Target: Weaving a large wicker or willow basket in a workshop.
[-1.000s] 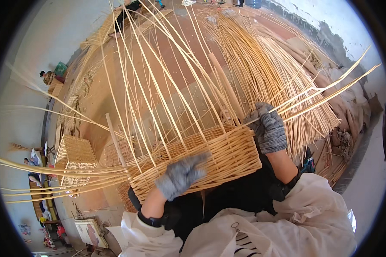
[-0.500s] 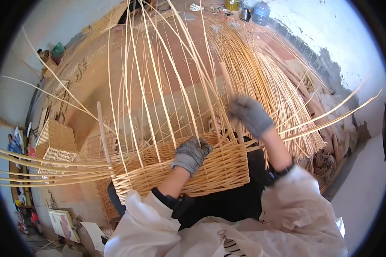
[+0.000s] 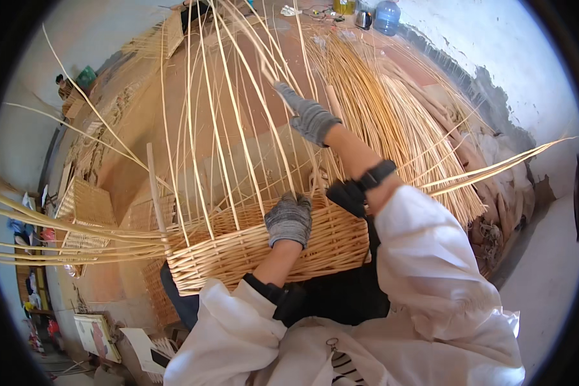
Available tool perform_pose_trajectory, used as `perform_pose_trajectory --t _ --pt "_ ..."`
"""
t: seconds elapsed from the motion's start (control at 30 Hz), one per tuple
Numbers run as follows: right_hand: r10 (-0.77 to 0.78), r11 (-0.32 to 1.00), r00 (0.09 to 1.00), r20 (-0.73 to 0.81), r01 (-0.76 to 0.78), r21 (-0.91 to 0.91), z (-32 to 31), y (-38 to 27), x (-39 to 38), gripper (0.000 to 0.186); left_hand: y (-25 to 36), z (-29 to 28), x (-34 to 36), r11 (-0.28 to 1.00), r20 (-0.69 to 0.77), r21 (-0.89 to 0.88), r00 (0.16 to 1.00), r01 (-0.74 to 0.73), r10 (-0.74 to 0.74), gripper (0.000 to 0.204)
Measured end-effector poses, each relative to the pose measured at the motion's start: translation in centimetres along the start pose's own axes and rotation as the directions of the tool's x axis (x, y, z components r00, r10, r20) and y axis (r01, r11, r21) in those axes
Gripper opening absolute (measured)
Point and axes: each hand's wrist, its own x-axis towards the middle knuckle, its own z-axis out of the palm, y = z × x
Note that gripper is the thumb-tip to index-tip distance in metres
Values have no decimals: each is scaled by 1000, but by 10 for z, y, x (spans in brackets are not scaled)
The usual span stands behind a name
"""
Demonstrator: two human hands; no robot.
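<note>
A half-woven wicker basket (image 3: 238,258) lies across my lap, with long pale willow rods standing up from its sides. My gloved left hand (image 3: 288,222) is closed over its near rim, around the foot of an upright rod. Above the basket's right end, my gloved right hand (image 3: 312,121) reaches up and left among the uprights. Its fingers appear closed on a willow rod (image 3: 258,51) that is smeared by motion. A thick corner stick (image 3: 156,186) stands at the left end, where several loose rods (image 3: 141,241) stick out sideways.
Beyond the basket to the right lies a large heap of willow rods (image 3: 392,128). Finished wicker baskets (image 3: 87,202) stand on the floor at left. A blue water bottle (image 3: 387,18) and a kettle (image 3: 364,19) are at the far wall. More rods jut out rightward.
My right hand has swung up and left from the basket's right corner, bringing a rod over from the right side. My left hand stays at the rim; the basket has shifted slightly.
</note>
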Motion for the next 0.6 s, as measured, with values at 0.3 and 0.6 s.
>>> perform_pose_trajectory --t 0.3,0.6 --pt "521 460 853 -17 -263 848 -113 -63 -63 30 33 -34 -3 831 -251 -307 882 -463 398 35" --pt "579 276 812 -74 -110 955 -83 -91 -77 28 15 -28 106 -109 205 -636 304 764 930 19"
